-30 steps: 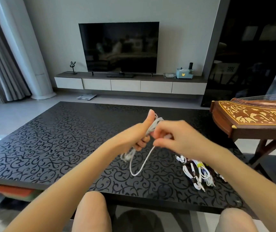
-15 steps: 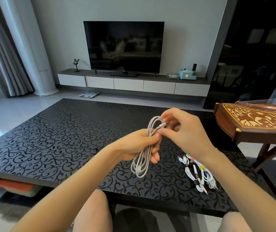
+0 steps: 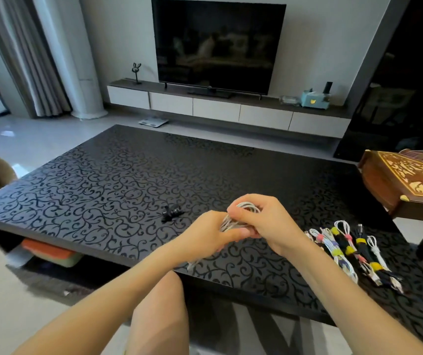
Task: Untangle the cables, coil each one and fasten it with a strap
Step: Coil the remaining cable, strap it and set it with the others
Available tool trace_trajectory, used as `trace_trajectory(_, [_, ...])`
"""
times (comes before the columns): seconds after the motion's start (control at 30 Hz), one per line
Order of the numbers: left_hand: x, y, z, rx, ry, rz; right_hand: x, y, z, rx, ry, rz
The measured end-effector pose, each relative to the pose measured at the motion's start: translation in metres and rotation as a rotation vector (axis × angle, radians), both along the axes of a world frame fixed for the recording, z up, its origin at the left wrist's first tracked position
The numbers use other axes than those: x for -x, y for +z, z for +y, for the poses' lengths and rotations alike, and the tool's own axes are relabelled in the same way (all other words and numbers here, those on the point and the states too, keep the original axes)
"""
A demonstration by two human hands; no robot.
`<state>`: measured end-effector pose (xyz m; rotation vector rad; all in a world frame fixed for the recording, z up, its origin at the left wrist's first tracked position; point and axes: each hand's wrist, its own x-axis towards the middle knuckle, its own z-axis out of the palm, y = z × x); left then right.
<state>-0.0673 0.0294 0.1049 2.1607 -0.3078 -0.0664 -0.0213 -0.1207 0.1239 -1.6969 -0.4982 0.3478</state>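
I am watching both hands working together above the near half of the black table [image 3: 103, 188]: the left hand [image 3: 210, 234] is curling its fingers round the middle of a coiled white cable [image 3: 246, 204], and the right hand [image 3: 264, 226] is pinching the coil's upper loops between thumb and fingers. The coil is being held clear of the table, its lower end hanging out beneath the left wrist toward the table's near edge. I am judging the step in hand to be the last of the coiling, the loops being gathered and squared; no strap is showing on this coil. The next move is calling for one hand to clamp the loops while the other reaches for a strap, and the small black clump [image 3: 170, 213] lying near the table's middle is, I am guessing, the strap supply; how many pieces it is holding I cannot tell. Counting outward: two hands, one cable in work, one black clump, and, lying at the table's right near corner, a row of finished bundles [image 3: 346, 249], white and black, banded in yellow and pink; I am making out at least six, the overlap hiding an exact number. Beyond the table one dark television [image 3: 218, 44] is standing; off its right edge one inlaid wooden instrument [image 3: 410, 180] is resting.
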Motion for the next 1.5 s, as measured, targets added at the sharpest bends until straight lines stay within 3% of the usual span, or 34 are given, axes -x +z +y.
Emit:
trace_trajectory(0.07, [0.001,-0.013,0.009,0.121,0.081,0.037,-0.004,-0.012,0.01,-0.046,0.04,0.124])
trace_trajectory(0.17, [-0.001,-0.036,0.033,0.482,0.126,0.258,-0.017,-0.033,0.034,-0.071,0.1,0.286])
trace_trajectory(0.3, [-0.008,-0.06,0.064,0.585,0.248,0.322,-0.035,-0.055,0.07,-0.23,0.242,0.548])
trace_trajectory(0.37, [-0.012,-0.071,0.088,0.729,0.405,0.355,-0.045,-0.069,0.094,-0.273,0.187,0.614])
trace_trajectory(0.4, [-0.014,-0.077,0.103,0.813,0.485,0.366,-0.051,-0.079,0.107,-0.161,0.104,0.536])
trace_trajectory(0.5, [-0.02,-0.092,0.141,0.96,0.695,0.33,-0.074,-0.108,0.144,0.565,-0.115,-0.078])
trace_trajectory(0.53, [-0.023,-0.096,0.149,0.974,0.749,0.315,-0.083,-0.114,0.154,0.704,-0.14,-0.227])
trace_trajectory(0.67, [-0.034,-0.104,0.165,1.003,0.856,0.322,-0.115,-0.137,0.187,0.954,-0.036,-0.47])
trace_trajectory(0.8, [-0.056,-0.119,0.164,0.884,0.94,0.372,-0.125,-0.153,0.195,1.164,0.053,-0.598])
trace_trajectory(1.1, [-0.103,-0.156,0.119,0.251,0.833,0.374,-0.091,-0.152,0.122,0.829,-0.027,-0.412])
trace_trajectory(1.23, [-0.108,-0.152,0.1,0.332,0.843,0.378,-0.074,-0.133,0.07,0.458,-0.148,-0.041])
trace_trajectory(1.33, [-0.1,-0.126,0.074,0.484,0.658,0.355,-0.059,-0.114,0.034,0.139,-0.141,0.258])
trace_trajectory(1.5, [-0.072,-0.075,0.013,0.626,0.159,0.461,-0.037,-0.086,-0.009,0.046,-0.027,0.315])
